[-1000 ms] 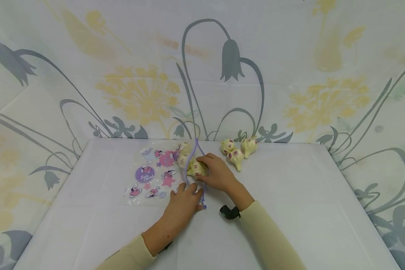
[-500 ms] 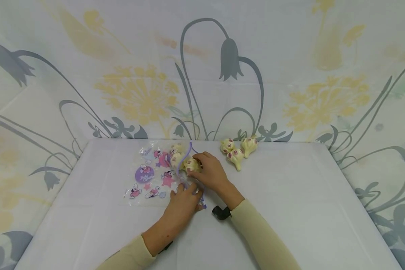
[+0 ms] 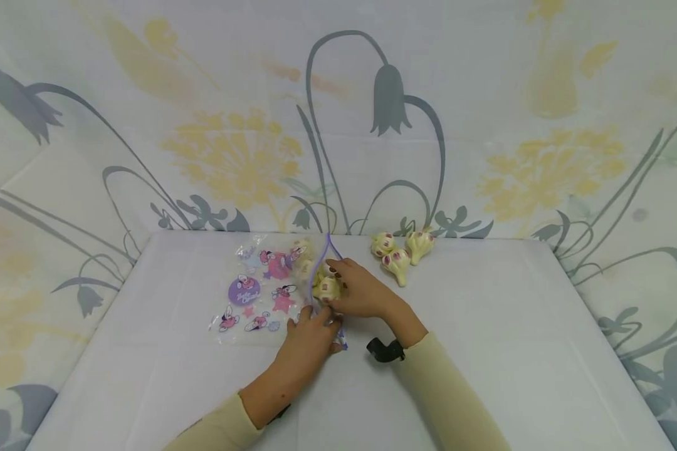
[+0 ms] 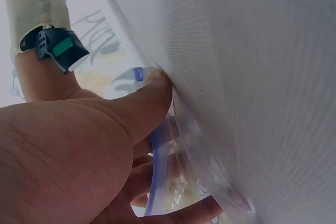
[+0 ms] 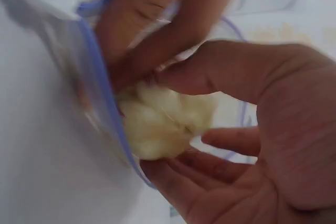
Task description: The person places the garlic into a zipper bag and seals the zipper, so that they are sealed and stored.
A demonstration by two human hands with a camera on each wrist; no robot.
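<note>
A clear zip bag [image 3: 244, 291] with pink and purple cartoon prints lies flat, its purple-edged mouth spread apart on the right side. My left hand [image 3: 307, 341] grips the near corner of that mouth; in the left wrist view the thumb [image 4: 149, 95] lies on one side of the film and fingers on the other. Within the mouth, my right hand [image 3: 367, 291] holds a garlic bulb [image 3: 328, 288] between thumb and fingers. The right wrist view shows this pale garlic bulb [image 5: 157, 124] close up, partly covered by fingers. More garlic shows blurrily through the bag's film.
Three more garlic bulbs [image 3: 396, 266] with purplish marks sit together at the back of the white table [image 3: 485, 351], right of the bag. A flower-printed cloth [image 3: 457, 75] hangs behind the table. Each wrist carries a small black camera [image 3: 385, 351].
My right hand pushed left into the bag's mouth, then drew back right, with a garlic bulb at its fingers. The mouth's purple edge shifted left and returned. My left hand stayed in place.
</note>
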